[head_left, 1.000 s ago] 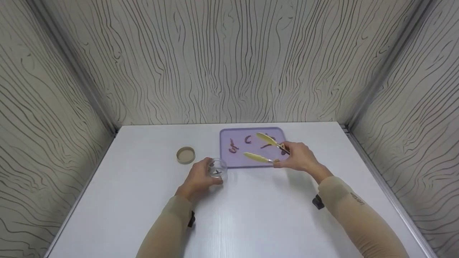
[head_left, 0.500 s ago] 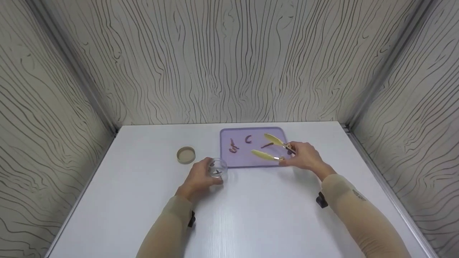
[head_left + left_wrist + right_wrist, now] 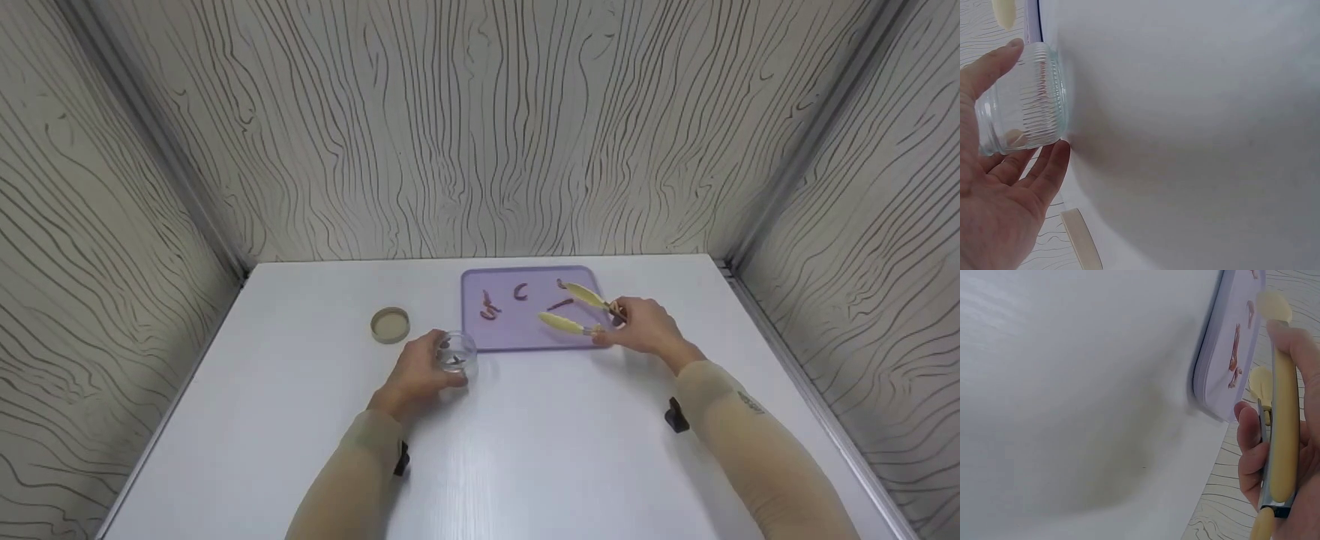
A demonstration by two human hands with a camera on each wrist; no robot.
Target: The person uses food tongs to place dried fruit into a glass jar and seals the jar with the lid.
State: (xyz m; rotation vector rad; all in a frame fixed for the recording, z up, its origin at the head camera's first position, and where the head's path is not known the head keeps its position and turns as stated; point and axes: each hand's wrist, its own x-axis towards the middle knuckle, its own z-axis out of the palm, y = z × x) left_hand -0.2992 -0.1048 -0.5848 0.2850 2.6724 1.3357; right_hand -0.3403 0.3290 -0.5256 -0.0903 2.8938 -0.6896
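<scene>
My left hand [image 3: 416,371] holds a clear glass jar [image 3: 459,358], thumb on one side and fingers on the other. In the left wrist view the jar [image 3: 1039,101] shows ribbed walls; a few small dark marks show in or through it. My right hand [image 3: 646,328] grips tongs [image 3: 588,295] with pale yellow tips spread apart over the purple tray [image 3: 517,334]. Several thin reddish-brown, worm-like strips [image 3: 520,292] lie on the tray, some curled. One strip [image 3: 561,304] lies between the tong tips, apparently untouched. The tongs' yellow handle [image 3: 1284,427] fills my right palm.
A round beige lid [image 3: 390,325] lies on the white table [image 3: 300,420], left of the jar. The tray sits near the table's back edge, before a wood-patterned wall [image 3: 465,135]. Similar panels stand left and right.
My right hand and the tongs have moved right over the tray, uncovering more of the strips at its right side. The left hand and the jar have stayed in place.
</scene>
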